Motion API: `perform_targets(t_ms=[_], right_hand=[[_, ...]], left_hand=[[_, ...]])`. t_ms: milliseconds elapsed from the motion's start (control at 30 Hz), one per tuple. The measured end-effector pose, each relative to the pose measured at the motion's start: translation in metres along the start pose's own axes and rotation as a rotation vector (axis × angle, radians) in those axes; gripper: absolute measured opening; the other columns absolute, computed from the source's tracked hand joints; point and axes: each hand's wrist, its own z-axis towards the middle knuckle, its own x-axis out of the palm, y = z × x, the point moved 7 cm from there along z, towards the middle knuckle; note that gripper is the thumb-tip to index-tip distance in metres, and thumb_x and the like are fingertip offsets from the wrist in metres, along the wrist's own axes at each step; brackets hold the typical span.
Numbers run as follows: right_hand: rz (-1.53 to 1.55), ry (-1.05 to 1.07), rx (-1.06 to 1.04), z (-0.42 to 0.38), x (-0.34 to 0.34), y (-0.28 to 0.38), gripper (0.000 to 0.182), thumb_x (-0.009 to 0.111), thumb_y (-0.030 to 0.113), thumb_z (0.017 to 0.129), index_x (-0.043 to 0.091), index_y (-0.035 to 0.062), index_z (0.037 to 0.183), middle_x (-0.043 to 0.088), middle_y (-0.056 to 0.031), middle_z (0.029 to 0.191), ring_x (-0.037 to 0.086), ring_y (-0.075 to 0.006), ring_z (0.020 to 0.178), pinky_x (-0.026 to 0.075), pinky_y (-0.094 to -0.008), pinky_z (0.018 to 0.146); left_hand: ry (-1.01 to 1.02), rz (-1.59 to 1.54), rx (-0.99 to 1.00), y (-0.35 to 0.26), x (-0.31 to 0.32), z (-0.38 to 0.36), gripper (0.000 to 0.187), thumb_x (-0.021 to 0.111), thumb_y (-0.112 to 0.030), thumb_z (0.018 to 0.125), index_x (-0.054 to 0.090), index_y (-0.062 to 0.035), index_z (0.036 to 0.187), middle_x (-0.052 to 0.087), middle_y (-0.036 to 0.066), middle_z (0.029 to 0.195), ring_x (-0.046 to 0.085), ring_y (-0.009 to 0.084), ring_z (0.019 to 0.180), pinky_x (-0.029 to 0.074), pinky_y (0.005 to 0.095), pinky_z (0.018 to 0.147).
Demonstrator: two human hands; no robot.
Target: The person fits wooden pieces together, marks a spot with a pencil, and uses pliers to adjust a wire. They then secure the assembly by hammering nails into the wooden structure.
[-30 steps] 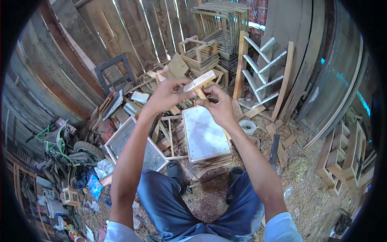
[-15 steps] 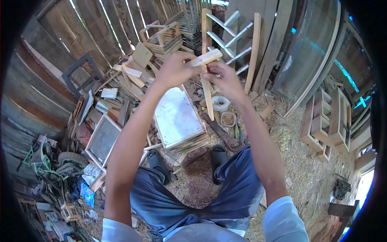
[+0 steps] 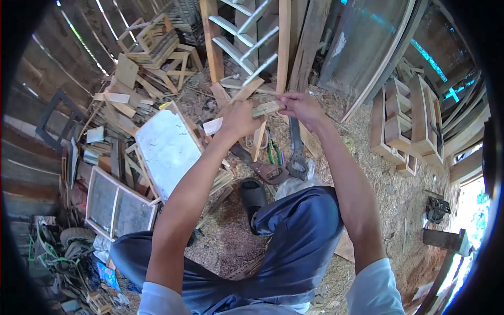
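Note:
Between my two hands is a short wooden piece [image 3: 269,108], held roughly level above the floor. My left hand [image 3: 240,119] is closed around its left end, with other thin wood strips showing behind and below the fingers. At its right end, the fingers of my right hand [image 3: 300,107] pinch the wood. Below my hands lie a handsaw [image 3: 270,171], green-handled pliers [image 3: 274,152] and a second saw-like tool [image 3: 297,160]. The white-topped box [image 3: 167,149] stands left of my left hand.
A wooden frame with slanted slats [image 3: 244,39] stands ahead. Scrap wood [image 3: 121,105] is heaped at the left, near a framed panel [image 3: 118,202]. Wooden box frames [image 3: 407,123] stand at the right. A black sandal [image 3: 253,197] is on the shavings-covered floor.
The view has shifted right and closer to the floor. My hands have lowered, still holding wood, and my right hand has moved outward to the piece's end. More tools show below.

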Motion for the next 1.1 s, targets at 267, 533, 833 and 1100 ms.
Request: perform_targets(t_ms=[267,533,833,1100], right_hand=[[-0.103,-0.100,-0.044,0.014,-0.014,-0.010,0.027,0.061,0.000,0.084,0.057,-0.0072,0.109,0.062,-0.0154,0.101,0.064,-0.0210,0.086,0.057,-0.0290,0.076],[-0.193,-0.168,-0.100,0.015,0.010,-0.016,0.033,0.059,0.014,0.091,0.050,-0.0046,0.117,0.060,-0.0130,0.098,0.062,-0.0170,0.081,0.055,-0.0288,0.067],[-0.594,0.070,-0.212,-0.021,0.079,0.024,0.060,0.054,0.044,0.091,0.043,-0.0007,0.130,0.059,-0.0262,0.115,0.059,-0.0328,0.109,0.043,-0.0401,0.093],[-0.734,0.478,-0.578,-0.038,0.212,0.024,0.053,0.061,0.024,0.086,0.039,-0.0008,0.128,0.056,-0.0278,0.117,0.056,-0.0385,0.110,0.043,-0.0431,0.092]], left_hand=[[0.067,-0.011,0.014,0.001,0.023,0.024,0.043,0.068,-0.034,0.074,0.067,-0.0109,0.110,0.067,0.021,0.093,0.064,0.0356,0.092,0.050,0.0432,0.083],[0.021,-0.077,0.025,0.017,0.013,0.010,0.043,0.069,-0.032,0.073,0.067,-0.0091,0.109,0.066,0.022,0.086,0.065,0.0364,0.086,0.050,0.0435,0.078],[-0.139,-0.282,-0.214,0.063,-0.056,-0.052,0.039,0.066,-0.032,0.080,0.065,-0.0067,0.109,0.066,0.015,0.078,0.067,0.0267,0.073,0.050,0.0384,0.069],[-0.312,-0.751,-0.534,0.129,-0.198,-0.139,0.036,0.064,-0.037,0.084,0.068,-0.0021,0.094,0.066,0.006,0.090,0.058,0.0126,0.077,0.045,0.0287,0.066]])
